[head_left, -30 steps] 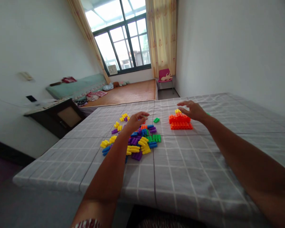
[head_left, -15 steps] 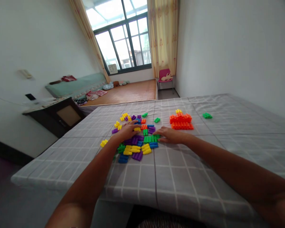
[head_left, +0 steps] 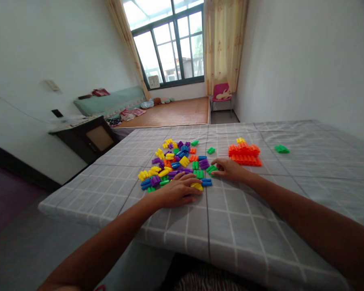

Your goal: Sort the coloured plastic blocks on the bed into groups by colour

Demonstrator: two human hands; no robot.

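Observation:
A pile of colourful plastic toy blocks, yellow, purple, blue, green and orange, lies on the checked tablecloth (head_left: pixel 236 218). My left hand (head_left: pixel 180 190) rests palm down over the near side of the pile, fingers stretched out. Under and beside its fingertips are a yellow block (head_left: pixel 197 186) and a blue block (head_left: pixel 206 182). At the pile's right edge, my right hand (head_left: pixel 229 169) has its thumb and fingers closed at the end of a green block (head_left: pixel 211 169). Beyond that hand stands an orange stacked build (head_left: pixel 245 155) with a yellow block (head_left: pixel 240 140) on top.
Single green blocks lie apart, one (head_left: pixel 282 149) right of the orange build and one (head_left: pixel 211 150) behind the pile. Past the table are a bed (head_left: pixel 182 111), a pink chair (head_left: pixel 221 89) and a dark cabinet (head_left: pixel 81 139) at left.
My left hand has moved from the middle of the pile toward its near right side. My right hand holds a green block apart from the green row. The view has shifted slightly left.

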